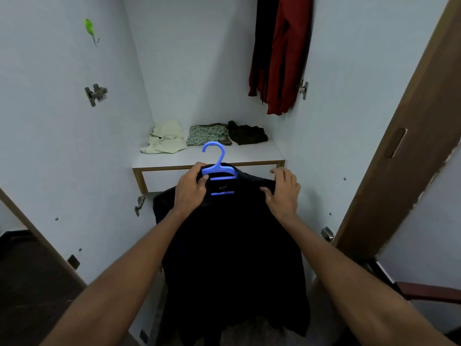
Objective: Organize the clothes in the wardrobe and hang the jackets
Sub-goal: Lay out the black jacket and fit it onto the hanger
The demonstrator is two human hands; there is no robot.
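A black jacket (232,245) hangs in front of me on a blue plastic hanger (217,166), whose hook points up. My left hand (190,188) grips the jacket's collar and the hanger's left side. My right hand (283,191) pinches the jacket's right shoulder. Inside the white wardrobe, a red jacket (284,53) hangs at the upper right beside a dark garment (263,33). On the shelf (249,154) lie a crumpled cream garment (164,138), a folded green patterned garment (207,134) and a dark olive garment (247,133).
The brown wardrobe door (404,146) stands open on the right, another door edge at the lower left. Metal hinges (96,93) sit on the side walls. A green hook (89,29) is stuck high on the left wall. A chair arm (429,293) shows at the lower right.
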